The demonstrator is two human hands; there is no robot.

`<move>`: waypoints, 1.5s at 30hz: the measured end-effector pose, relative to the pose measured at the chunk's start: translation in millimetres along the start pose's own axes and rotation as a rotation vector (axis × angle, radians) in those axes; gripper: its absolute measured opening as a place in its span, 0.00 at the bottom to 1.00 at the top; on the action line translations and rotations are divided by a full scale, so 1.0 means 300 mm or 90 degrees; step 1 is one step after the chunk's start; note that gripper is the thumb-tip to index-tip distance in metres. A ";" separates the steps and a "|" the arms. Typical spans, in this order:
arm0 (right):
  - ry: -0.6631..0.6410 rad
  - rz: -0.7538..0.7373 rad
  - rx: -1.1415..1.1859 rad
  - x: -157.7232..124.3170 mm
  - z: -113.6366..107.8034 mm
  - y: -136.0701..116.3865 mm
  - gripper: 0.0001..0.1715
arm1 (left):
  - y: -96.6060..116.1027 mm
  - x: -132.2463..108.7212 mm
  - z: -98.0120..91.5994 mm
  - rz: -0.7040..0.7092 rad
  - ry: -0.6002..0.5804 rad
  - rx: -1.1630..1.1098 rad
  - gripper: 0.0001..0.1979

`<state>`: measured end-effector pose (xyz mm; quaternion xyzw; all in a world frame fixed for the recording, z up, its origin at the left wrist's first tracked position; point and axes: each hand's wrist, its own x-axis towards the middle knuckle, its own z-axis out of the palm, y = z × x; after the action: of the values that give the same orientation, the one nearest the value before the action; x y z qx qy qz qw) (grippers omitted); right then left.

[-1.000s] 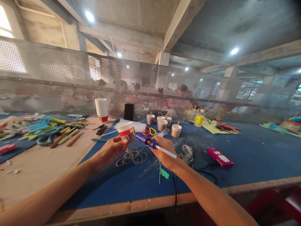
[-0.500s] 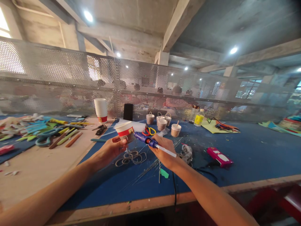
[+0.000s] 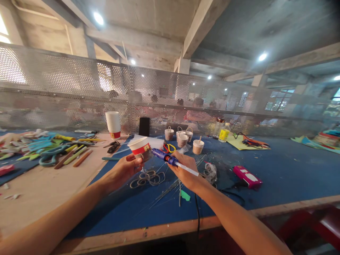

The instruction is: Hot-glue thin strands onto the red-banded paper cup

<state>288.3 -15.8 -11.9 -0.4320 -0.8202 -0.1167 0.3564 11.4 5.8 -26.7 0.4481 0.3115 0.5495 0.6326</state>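
My left hand grips a white paper cup with a red band, tilted a little, with cord wound about its lower part. In my right hand is a blue hot glue gun, a clear glue stick jutting from its back end. The gun's nozzle points left at the cup's side; whether it touches I cannot tell. Below the cup, loose loops of cord lie on the blue table mat. Red and yellow scissors rest behind the gun.
Several cord-wrapped small cups stand behind the gun. A stack of paper cups and a black phone are at the back. On the right lies a magenta box. Foam scraps and blue-handled scissors lie left. A perforated metal screen closes the rear.
Almost nothing differs. The whole view has shifted very slightly, while both hands keep the cup and the glue gun in nearly the same position.
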 end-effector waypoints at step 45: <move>-0.045 0.182 0.487 0.031 0.002 0.000 0.22 | 0.006 0.001 0.002 -0.026 -0.028 -0.055 0.15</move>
<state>284.6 -9.7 -5.8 -0.3821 -0.7477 0.2621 0.4755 11.3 6.1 -24.6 0.4261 0.2827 0.5396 0.6688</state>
